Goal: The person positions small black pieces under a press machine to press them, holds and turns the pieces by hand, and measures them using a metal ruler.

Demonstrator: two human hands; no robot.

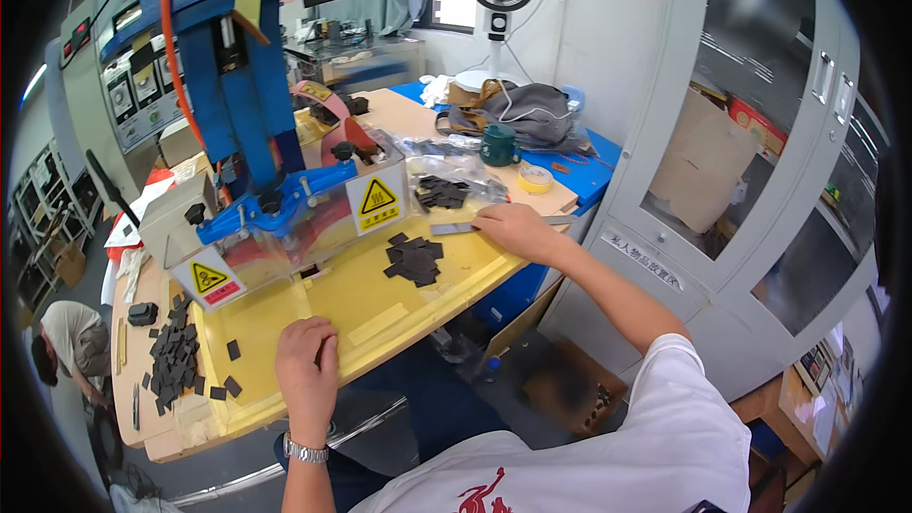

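At the far left edge of the frame, a crouching person in a light shirt (pixel 71 342) is partly cut off by the dark fisheye rim. To the right of that figure, in the lower left, a scattered heap of small flat black rectangular pieces (pixel 174 356) is seen on the pale wooden bench top (pixel 133 418). A few loose pieces lie just beside the heap on the yellow work plate (pixel 275 309).

The left hand (pixel 306 361) is laid palm-down on the yellow plate in the lower centre, fingers curled loosely; whether a piece is pinned beneath it cannot be told, since the palm hides the surface. A silver metal wristwatch (pixel 305 451) is worn on that wrist.

Above, in the upper left and centre, a blue metal press machine (pixel 252 85) with a clear guard bearing yellow triangular warning labels (pixel 377 198) is set; its top is cut off by the frame.

Right of centre, a second pile of black pieces (pixel 414 259) rests on the yellow plate. The right hand (pixel 513 228) is stretched out past it, and its fingers appear to press on a thin grey metal strip (pixel 456 227), though the grip is hard to make out. Behind, a clear plastic bag holding more black pieces (pixel 444 190), a dark green mug (pixel 499 144) and a yellow tape roll (pixel 535 178) are seen.
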